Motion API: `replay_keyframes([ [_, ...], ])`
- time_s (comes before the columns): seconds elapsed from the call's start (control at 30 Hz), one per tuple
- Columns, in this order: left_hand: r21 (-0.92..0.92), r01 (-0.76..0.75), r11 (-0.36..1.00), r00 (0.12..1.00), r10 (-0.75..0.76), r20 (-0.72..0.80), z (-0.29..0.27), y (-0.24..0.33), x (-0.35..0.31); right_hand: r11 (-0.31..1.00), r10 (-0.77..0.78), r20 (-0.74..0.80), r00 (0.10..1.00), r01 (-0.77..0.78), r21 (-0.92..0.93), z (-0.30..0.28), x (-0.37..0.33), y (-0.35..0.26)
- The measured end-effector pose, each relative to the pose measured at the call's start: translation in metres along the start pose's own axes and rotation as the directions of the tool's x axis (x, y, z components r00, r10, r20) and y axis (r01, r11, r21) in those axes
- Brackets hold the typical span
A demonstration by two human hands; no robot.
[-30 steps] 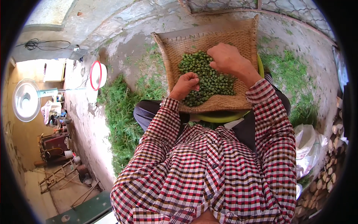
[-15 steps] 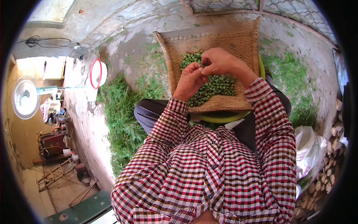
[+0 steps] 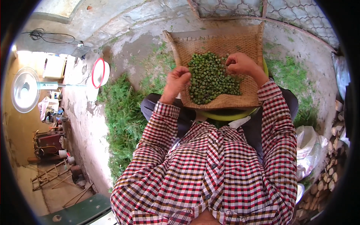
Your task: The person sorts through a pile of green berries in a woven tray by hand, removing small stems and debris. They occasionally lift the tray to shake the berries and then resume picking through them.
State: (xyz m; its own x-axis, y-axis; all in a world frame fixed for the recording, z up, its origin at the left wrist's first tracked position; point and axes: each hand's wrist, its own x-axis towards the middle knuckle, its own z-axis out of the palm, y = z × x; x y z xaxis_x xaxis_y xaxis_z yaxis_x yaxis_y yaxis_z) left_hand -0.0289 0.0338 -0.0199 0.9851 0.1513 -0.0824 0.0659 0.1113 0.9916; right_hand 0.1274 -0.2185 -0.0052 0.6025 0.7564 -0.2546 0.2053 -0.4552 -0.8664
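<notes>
A woven scoop-shaped basket (image 3: 228,39) rests across a yellow-green basin (image 3: 225,116) between my knees. Small round green fruits (image 3: 212,77) form a heap in its middle. Just off the basket's left edge is my left hand (image 3: 176,82), its fingers curled closed. My right hand (image 3: 242,65) hovers over the right side of the heap with fingertips pinched together. Whatever either hand may hold is too small or hidden to make out. The hands are apart, on opposite sides of the heap.
Feathery green plants (image 3: 125,120) lie along the left. Beyond them stand a white bowl (image 3: 105,73) with a red rim and a fan (image 3: 25,90). At right are a plastic bag (image 3: 309,150) and stacked firewood (image 3: 324,183). A black cable (image 3: 36,34) lies at far left.
My hands were together over the fruits and have drawn apart, left hand to the left and down, right hand to the right. More of the heap shows.
</notes>
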Motion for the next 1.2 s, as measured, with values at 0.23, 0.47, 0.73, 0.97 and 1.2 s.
replay_keyframes([
  [0.23, 0.984, 0.152, 0.088, 0.933, 0.317, -0.172, -0.086, 0.027, -0.015, 0.831, 0.069, -0.228, 0.971, -0.182, -0.526, 0.014, -0.016, 0.063],
  [0.47, 0.964, -0.024, 0.265, 0.924, 0.374, -0.080, -0.070, 0.046, -0.022, 0.903, 0.211, -0.130, 0.969, -0.244, -0.355, 0.059, -0.030, 0.092],
  [0.73, 0.904, -0.278, 0.324, 0.885, 0.452, 0.110, -0.039, 0.044, 0.029, 0.876, 0.278, -0.094, 0.956, -0.292, -0.384, 0.081, -0.034, 0.088],
  [0.97, 0.908, -0.136, 0.397, 0.912, 0.408, -0.042, -0.060, 0.011, 0.055, 0.840, 0.315, -0.088, 0.945, -0.321, -0.438, 0.116, -0.011, 0.086],
  [1.2, 0.812, -0.149, 0.565, 0.896, 0.424, -0.131, -0.072, 0.022, 0.044, 0.671, 0.471, -0.106, 0.876, -0.434, -0.602, 0.120, 0.007, 0.098],
])
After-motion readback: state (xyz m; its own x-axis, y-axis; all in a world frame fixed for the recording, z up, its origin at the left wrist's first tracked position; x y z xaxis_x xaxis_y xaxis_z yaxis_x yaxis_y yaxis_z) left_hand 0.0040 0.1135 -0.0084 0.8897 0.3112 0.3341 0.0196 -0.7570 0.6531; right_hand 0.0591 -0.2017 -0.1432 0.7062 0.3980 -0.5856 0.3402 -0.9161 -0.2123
